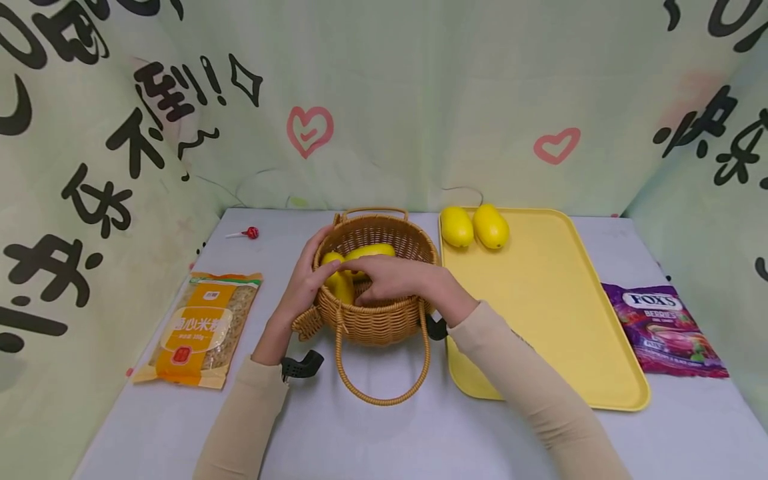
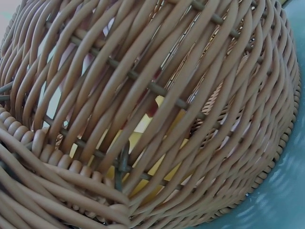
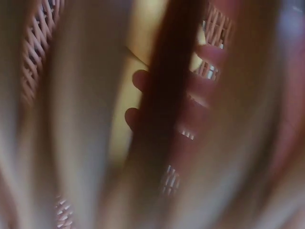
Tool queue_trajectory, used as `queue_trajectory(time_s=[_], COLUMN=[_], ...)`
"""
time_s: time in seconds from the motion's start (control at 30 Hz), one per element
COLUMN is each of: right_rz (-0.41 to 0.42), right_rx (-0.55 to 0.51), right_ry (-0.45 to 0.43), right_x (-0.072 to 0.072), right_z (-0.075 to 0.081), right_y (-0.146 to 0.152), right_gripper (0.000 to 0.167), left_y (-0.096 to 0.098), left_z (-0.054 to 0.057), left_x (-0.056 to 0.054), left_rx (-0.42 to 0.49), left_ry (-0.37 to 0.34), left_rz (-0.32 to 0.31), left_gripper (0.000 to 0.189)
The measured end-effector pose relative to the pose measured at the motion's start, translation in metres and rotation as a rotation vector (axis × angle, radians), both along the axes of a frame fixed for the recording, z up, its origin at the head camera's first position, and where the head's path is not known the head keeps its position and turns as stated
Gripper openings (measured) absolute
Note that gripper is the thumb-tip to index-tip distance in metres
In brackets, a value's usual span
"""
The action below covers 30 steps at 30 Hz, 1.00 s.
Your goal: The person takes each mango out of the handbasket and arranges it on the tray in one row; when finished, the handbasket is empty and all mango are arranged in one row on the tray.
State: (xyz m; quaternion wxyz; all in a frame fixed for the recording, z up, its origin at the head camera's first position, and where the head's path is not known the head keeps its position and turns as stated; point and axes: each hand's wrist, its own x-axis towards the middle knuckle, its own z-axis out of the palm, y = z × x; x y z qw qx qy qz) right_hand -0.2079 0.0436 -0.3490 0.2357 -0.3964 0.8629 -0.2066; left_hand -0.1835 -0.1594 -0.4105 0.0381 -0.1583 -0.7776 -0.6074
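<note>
Presently, I have the left hand (image 1: 302, 283) on the wicker basket (image 1: 375, 327) and the right hand (image 1: 396, 277) reaching inside it.
At far left on the worktop (image 1: 384, 443) I see a grain bag (image 1: 201, 330), a red lollipop (image 1: 253, 233) beyond it; next, the left hand clasps the basket's left rim. Inside, one lemon (image 1: 339, 289) lies by the left wall, a second lemon (image 1: 373, 251) just behind it. The right hand dips in from the right; my right wrist view is blurred, and I cannot tell whether its fingers clamp on a lemon or only touch. Right of the basket, a yellow tray (image 1: 528, 300) carries a pair of lemons (image 1: 491, 227) side by side at its far left corner; a purple FOX'S bag (image 1: 666, 330) lies just beside its right edge.
</note>
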Motion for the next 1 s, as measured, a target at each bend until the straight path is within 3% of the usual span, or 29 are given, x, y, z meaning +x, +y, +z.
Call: queue_trajectory(time_s=[0.33,0.57,0.8,1.0], right_rz=[-0.019,0.023,0.095,0.171], right_rx=[-0.055,-0.074,0.008,0.112], right_ry=[-0.056,-0.075,-0.207,-0.21], right_x=[-0.008,-0.012,-0.011,-0.011], right_z=[-0.006,-0.005,-0.008,-0.009], right_y=[-0.006,-0.009,-0.011,-0.01], right_gripper=[0.087,0.08,0.075,0.064], left_y=[-0.001,-0.003,-0.003,-0.002], left_z=[0.001,0.001,0.0,0.0], left_x=[-0.001,-0.001,-0.001,0.0], left_rx=[0.002,0.012,0.039,0.039], left_ry=[-0.014,-0.016,-0.009,-0.015], left_rz=[-0.007,-0.014,-0.026,-0.022], left_gripper=[0.064,0.064,0.064,0.064])
